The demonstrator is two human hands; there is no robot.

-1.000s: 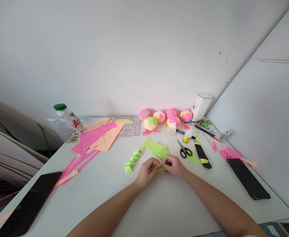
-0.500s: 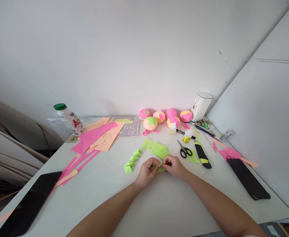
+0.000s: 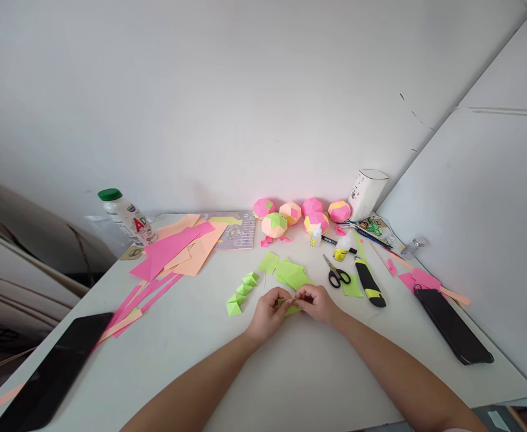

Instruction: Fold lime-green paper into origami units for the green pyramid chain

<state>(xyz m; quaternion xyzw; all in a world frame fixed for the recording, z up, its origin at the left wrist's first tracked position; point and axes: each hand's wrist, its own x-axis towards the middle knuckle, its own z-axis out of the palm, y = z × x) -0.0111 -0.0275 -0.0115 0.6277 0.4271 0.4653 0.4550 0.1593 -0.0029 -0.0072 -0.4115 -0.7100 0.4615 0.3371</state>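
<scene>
My left hand (image 3: 270, 311) and my right hand (image 3: 316, 303) meet over the table, thumbs and fingers pinched together on a small green paper piece (image 3: 293, 308). Most of that piece is hidden by the fingers. Just beyond the hands lies a loose stack of green paper squares (image 3: 291, 273), with another green square (image 3: 268, 263) beside it. To the left of my left hand, several folded green paper pieces (image 3: 241, 293) stand in a slanting row. Black-handled scissors (image 3: 337, 277) rest beyond my right hand, beside one more green square (image 3: 352, 286).
Faceted paper balls (image 3: 274, 225) sit by the wall, near two glue bottles (image 3: 342, 247). A utility knife (image 3: 370, 283) and a black case (image 3: 452, 325) lie to the right. At left are pink and peach paper sheets (image 3: 173, 249), a white bottle (image 3: 131, 217) and a black tablet (image 3: 54, 372).
Both hands stay in nearly the same place, still pinching the green paper. Only the fingertips have shifted slightly; the objects around them have not moved.
</scene>
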